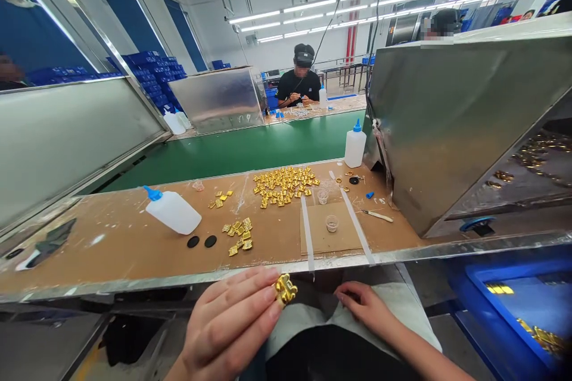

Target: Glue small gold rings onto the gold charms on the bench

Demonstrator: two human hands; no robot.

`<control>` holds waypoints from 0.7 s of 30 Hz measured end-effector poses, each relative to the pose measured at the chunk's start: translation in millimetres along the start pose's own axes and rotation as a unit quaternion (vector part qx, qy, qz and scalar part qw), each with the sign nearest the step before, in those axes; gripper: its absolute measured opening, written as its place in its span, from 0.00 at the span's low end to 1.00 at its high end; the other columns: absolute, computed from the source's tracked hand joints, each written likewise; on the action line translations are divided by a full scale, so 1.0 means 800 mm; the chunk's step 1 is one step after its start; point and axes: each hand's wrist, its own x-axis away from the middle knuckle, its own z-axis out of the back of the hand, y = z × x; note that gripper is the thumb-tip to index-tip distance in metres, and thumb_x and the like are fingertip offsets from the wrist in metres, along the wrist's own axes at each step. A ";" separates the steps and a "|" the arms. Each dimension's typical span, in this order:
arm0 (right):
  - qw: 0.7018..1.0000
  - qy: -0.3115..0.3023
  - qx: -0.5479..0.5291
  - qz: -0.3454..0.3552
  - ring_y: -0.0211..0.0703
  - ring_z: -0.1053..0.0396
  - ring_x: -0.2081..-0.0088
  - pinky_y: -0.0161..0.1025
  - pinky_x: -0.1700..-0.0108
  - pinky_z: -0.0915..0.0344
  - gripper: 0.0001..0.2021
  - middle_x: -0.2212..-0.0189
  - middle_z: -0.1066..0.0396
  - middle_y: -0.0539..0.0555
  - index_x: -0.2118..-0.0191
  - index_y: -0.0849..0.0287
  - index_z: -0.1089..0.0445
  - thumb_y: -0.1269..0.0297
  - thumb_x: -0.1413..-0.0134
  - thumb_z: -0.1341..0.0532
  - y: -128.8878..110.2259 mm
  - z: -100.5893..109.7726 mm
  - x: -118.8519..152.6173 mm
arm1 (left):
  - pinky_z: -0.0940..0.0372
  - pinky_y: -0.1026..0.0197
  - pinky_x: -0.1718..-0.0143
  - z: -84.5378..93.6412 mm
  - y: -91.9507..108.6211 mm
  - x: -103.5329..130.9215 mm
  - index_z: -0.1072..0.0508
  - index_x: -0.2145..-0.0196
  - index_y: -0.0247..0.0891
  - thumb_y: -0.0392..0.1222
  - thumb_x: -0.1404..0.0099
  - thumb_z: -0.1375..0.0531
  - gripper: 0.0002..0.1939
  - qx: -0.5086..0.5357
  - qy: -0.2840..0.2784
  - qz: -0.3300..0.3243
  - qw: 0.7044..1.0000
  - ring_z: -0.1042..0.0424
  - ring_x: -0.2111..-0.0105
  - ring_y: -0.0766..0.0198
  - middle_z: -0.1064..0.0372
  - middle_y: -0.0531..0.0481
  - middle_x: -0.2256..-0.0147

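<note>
Piece [286, 290] of gold colour, clamped in the fingertips of the left hand [232, 321], at the near edge of the desk [138, 257] (clock hours are read around this piece). At 3 o'clock, well apart from the left, the right hand [365, 308] lies over the lap with fingers curled; whether it grips anything cannot be told. At 12 o'clock, a heap of gold pieces [286, 183] covers the desk; a smaller cluster [241, 235] lies at 11. Two black discs [210, 241] and a tilted white bottle [174, 212] with a blue cap occupy 10 o'clock. At 1 o'clock stand a small clear cup [331, 224], on a taped cardboard sheet [319, 244], and, farther off, an upright bottle [356, 147]. A knife-like tool [379, 216] lies at 2 o'clock.
</note>
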 end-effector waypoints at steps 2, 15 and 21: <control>1.000 -0.009 0.007 -0.002 0.51 0.24 0.58 0.43 0.55 0.33 0.16 0.62 0.20 0.56 0.61 0.57 0.20 0.53 0.35 0.41 0.001 0.000 -0.001 | 0.19 0.50 0.51 0.005 0.001 -0.004 0.21 0.55 0.40 0.31 0.26 0.42 0.11 0.000 0.005 -0.019 1.000 0.19 0.50 0.55 0.20 0.51 0.55; 0.997 -0.051 0.061 0.014 0.49 0.24 0.59 0.41 0.56 0.36 0.14 0.63 0.20 0.54 0.63 0.55 0.20 0.56 0.35 0.41 0.008 -0.007 -0.008 | 0.33 0.60 0.65 -0.105 -0.119 0.047 0.21 0.55 0.43 0.36 0.25 0.44 0.11 -0.207 -0.313 0.180 0.910 0.20 0.61 0.58 0.19 0.46 0.54; 0.995 -0.058 0.080 0.013 0.49 0.24 0.60 0.41 0.56 0.35 0.13 0.64 0.20 0.55 0.63 0.56 0.20 0.57 0.37 0.41 0.010 -0.009 -0.008 | 0.38 0.59 0.69 -0.141 -0.184 0.042 0.22 0.62 0.39 0.39 0.25 0.47 0.14 -0.231 -0.370 0.269 0.858 0.22 0.66 0.53 0.22 0.42 0.61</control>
